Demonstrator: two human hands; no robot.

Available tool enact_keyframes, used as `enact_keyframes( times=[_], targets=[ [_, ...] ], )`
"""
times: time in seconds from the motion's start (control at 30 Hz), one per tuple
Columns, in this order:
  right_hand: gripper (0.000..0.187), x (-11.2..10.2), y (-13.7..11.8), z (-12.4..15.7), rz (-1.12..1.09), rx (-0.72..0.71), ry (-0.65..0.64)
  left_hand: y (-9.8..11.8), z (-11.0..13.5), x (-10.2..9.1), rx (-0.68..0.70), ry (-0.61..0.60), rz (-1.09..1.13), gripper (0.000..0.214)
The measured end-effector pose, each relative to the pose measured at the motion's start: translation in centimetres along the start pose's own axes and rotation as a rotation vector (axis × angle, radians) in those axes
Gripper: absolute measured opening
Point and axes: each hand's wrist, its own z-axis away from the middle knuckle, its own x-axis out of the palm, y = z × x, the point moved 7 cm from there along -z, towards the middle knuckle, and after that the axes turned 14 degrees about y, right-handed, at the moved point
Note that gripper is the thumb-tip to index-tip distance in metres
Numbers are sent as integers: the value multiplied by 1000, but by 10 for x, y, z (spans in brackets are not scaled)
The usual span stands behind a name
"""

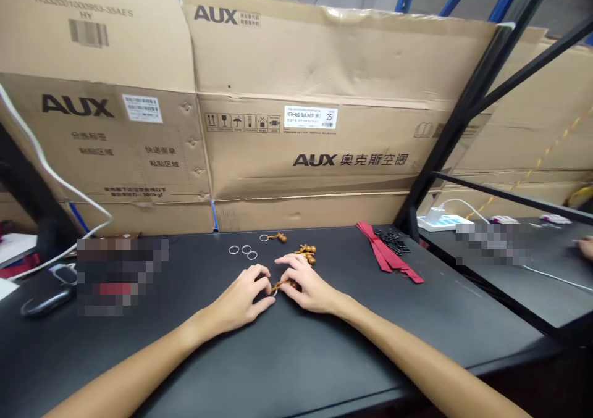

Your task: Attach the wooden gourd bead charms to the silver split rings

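My left hand point(243, 294) pinches a silver key ring point(275, 292), mostly hidden by the fingers. Close against it, my right hand point(308, 285) is closed on a wooden bead pendant with a tan cord point(277, 286); its beads lie partly under the fingers. Cord and ring meet between my fingertips, but whether they are joined I cannot tell. Just beyond my right hand is a small pile of similar wooden pendants point(311, 259). Farther left, loose key rings point(234, 250) lie flat on the black table point(287, 356). A pendant with a ring on its cord point(280, 238) rests behind them.
Red ribbon strips point(389, 254) lie at the right beside a heap of black clasps or cords point(393, 241). Cardboard panels point(315, 158) stand along the back edge. Black glasses or a similar object point(49, 299) and a white cable point(46, 158) are at left. Another person's hand point(586, 247) shows at far right.
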Motion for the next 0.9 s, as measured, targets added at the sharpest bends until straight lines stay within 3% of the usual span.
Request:
enact_keyframes(
  times=[0.3, 0.53, 0.7, 0.9],
  targets=[
    [10, -1, -8, -2, -41, 25, -22, 2, 0, 2, 77, 34, -33, 14],
    [8, 2, 2, 0, 83, 10, 35, 3, -1, 2, 85, -9, -3, 17],
    [9, 2, -6, 0, -8, -4, -4, 2, 1, 3, 45, 14, -66, 12],
    [8, 4, -10, 0, -68, -2, -28, 11, 0, 1, 126, 55, -109, 18]
  ],
)
